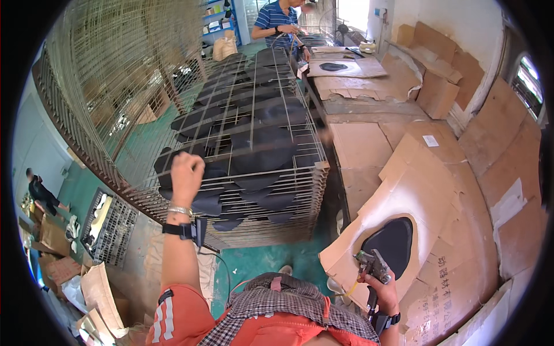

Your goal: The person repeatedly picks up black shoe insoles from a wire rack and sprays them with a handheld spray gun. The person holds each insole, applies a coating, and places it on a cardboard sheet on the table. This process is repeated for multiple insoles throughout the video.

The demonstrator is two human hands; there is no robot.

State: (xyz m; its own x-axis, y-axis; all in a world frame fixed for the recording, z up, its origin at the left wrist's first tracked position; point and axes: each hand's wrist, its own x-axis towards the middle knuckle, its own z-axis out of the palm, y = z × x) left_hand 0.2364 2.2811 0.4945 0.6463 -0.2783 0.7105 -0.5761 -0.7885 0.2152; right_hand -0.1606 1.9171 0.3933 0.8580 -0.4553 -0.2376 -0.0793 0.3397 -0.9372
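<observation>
My left hand (187, 175) is raised at the near left corner of a stacked wire drying rack (314, 179), fingers curled round the front bar of its top wire shelf. That shelf looks smeared by motion. Under its wires lie several black, rounded flat pieces (262, 151). My right hand (385, 291) grips a metal spray gun (372, 264) with a yellowish hose. The gun is over the lower left edge of a black oval piece (392, 242), which lies on a cardboard sheet (430, 190) amid a whitish sprayed ring.
More wire shelves (127, 75) stand tilted up at the left. A co-worker (277, 26) in a striped shirt works at the far bench, near another black piece (333, 67). Cardboard covers the right bench. A dark crate (109, 230) and boxes occupy the left floor; another person (43, 193) is farther left.
</observation>
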